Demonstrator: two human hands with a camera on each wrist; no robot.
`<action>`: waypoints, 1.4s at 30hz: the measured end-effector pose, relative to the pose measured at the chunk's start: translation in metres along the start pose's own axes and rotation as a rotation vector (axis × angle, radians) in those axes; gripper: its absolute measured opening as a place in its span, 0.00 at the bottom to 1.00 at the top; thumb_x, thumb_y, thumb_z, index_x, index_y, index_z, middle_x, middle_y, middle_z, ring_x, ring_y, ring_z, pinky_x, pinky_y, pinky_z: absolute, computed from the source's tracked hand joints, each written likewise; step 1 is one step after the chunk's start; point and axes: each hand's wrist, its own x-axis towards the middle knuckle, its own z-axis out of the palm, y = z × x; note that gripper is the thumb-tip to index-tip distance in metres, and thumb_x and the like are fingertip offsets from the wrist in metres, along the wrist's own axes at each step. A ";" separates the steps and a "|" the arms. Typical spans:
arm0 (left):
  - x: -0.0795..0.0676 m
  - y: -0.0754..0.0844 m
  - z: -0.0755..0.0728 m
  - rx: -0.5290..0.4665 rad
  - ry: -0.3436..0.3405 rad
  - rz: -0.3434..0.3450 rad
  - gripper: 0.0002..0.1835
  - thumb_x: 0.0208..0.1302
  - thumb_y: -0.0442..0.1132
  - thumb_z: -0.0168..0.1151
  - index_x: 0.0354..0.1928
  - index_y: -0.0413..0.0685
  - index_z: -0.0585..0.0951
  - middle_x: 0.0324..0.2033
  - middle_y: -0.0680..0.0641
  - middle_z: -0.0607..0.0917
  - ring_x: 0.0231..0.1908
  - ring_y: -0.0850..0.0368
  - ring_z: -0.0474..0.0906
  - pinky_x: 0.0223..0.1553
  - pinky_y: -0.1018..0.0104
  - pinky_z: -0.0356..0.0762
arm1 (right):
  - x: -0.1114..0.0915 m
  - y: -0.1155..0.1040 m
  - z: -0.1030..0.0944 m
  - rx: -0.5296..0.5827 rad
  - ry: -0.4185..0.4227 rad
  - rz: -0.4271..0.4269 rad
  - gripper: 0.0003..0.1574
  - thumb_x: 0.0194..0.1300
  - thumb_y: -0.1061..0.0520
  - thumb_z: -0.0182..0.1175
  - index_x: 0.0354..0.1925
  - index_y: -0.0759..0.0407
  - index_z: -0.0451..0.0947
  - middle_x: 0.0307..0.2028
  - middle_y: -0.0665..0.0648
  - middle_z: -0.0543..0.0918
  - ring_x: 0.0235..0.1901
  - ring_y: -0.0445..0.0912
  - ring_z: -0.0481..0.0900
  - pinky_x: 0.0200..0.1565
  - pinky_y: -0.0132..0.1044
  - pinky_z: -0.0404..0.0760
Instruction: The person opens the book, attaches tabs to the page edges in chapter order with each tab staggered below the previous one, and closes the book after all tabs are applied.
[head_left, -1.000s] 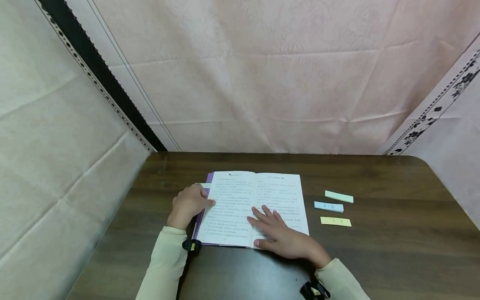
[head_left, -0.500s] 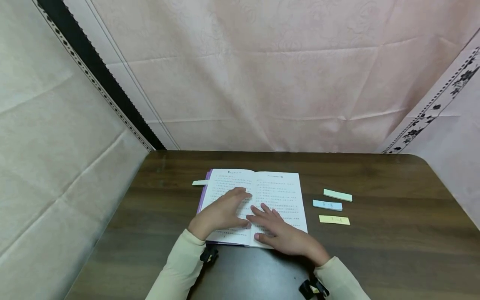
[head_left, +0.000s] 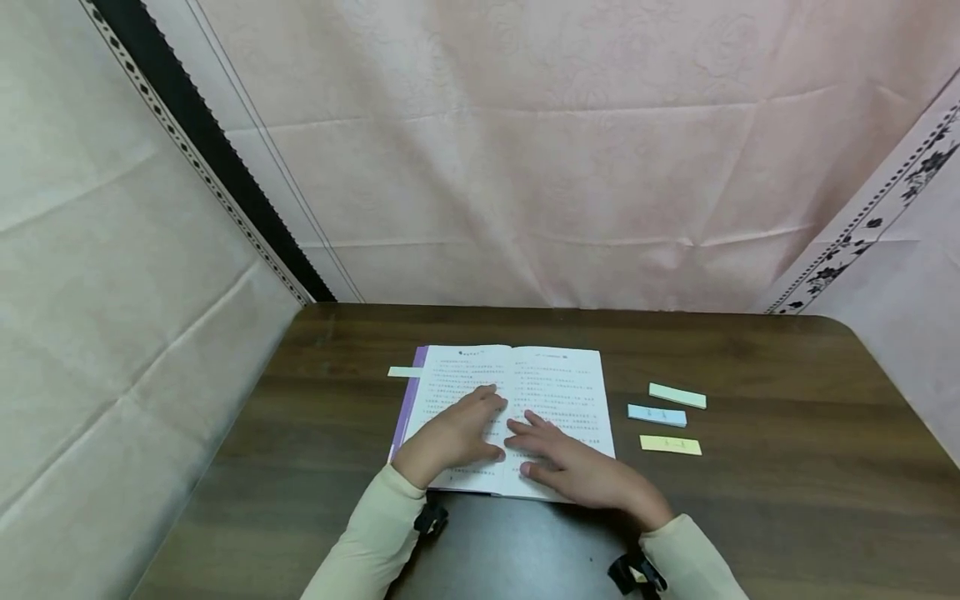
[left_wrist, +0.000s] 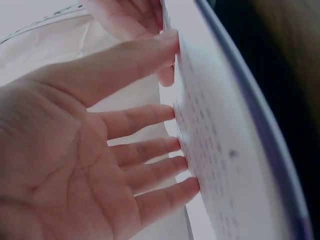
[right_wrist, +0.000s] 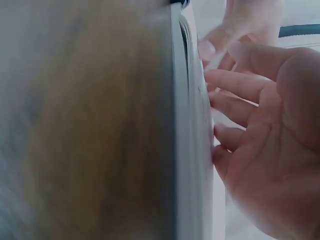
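Note:
An open book (head_left: 558,383) with printed pages and a purple cover edge lies on the table. My left hand (head_left: 456,435) rests its fingertips on the left page near the centre fold; in the left wrist view the fingers of this hand (left_wrist: 95,155) are extended and meet the paper. On the right page, my right hand (head_left: 577,467) lies with its fingers spread, and the right wrist view shows its fingertips (right_wrist: 220,131) against the page. A pale green paper strip (head_left: 405,372) sticks out past the book's upper left edge.
To the right of the book lie three paper strips in a loose column: a green strip (head_left: 677,395), a blue strip (head_left: 657,415) and a yellow strip (head_left: 670,445). The dark wooden table (head_left: 787,400) meets a pale cloth curtain (head_left: 540,183) at the back.
My left hand has left the book's left edge, by the pale strip, and moved right onto the left page near the fold. My right hand has stayed on the right page.

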 end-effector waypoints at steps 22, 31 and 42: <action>0.014 0.030 0.033 0.043 0.107 -0.050 0.41 0.68 0.51 0.74 0.73 0.34 0.69 0.74 0.34 0.68 0.75 0.40 0.64 0.73 0.41 0.67 | 0.026 0.054 -0.093 -0.257 0.198 0.419 0.47 0.75 0.56 0.66 0.79 0.73 0.55 0.77 0.78 0.55 0.76 0.73 0.50 0.70 0.70 0.63; 0.013 0.029 0.033 0.064 0.111 -0.072 0.42 0.65 0.51 0.76 0.72 0.34 0.70 0.73 0.33 0.69 0.74 0.39 0.65 0.72 0.39 0.68 | 0.032 0.056 -0.095 -0.351 0.183 0.459 0.49 0.75 0.48 0.67 0.81 0.66 0.57 0.77 0.74 0.56 0.75 0.71 0.51 0.71 0.71 0.57; 0.011 0.027 0.029 0.057 0.112 -0.069 0.42 0.66 0.51 0.76 0.72 0.34 0.70 0.73 0.33 0.69 0.73 0.40 0.66 0.72 0.40 0.66 | 0.029 0.041 -0.075 -0.406 0.404 0.408 0.43 0.72 0.56 0.69 0.77 0.66 0.63 0.69 0.73 0.73 0.66 0.68 0.73 0.63 0.65 0.75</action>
